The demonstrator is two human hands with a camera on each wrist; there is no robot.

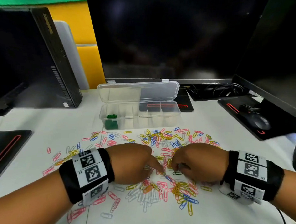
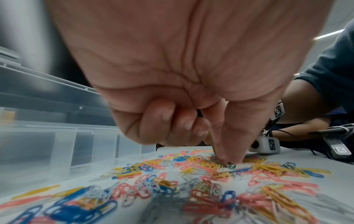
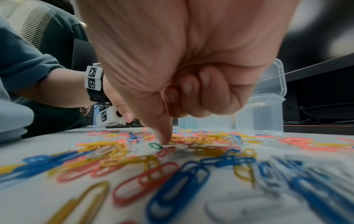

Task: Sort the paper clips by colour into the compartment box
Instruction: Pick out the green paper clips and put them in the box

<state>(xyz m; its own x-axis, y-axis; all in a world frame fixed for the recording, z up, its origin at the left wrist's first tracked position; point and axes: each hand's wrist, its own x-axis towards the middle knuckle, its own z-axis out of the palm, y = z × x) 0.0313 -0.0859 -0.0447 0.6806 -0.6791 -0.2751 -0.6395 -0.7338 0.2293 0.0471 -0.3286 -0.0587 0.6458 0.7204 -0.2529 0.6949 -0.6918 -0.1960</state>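
Several pink, yellow, blue and white paper clips (image 1: 161,140) lie scattered over the white desk. One green clip (image 1: 177,173) (image 2: 231,166) (image 3: 155,145) lies loose between my hands. My left hand (image 1: 162,173) (image 2: 227,161) has three fingers curled, and its index and thumb tips rest on the pile just left of that clip. My right hand (image 1: 175,169) (image 3: 164,140) is also curled, with one fingertip on the desk beside the green clip. I see no clip lifted by either hand. The clear compartment box (image 1: 179,110) stands open behind the pile, with green clips (image 1: 111,116) in its leftmost compartment.
A dark monitor (image 1: 175,44) stands behind the box and a black computer case (image 1: 49,56) at the back left. A mouse (image 1: 260,121) sits on a black mat at the right. Another black mat (image 1: 9,146) lies at the left edge.
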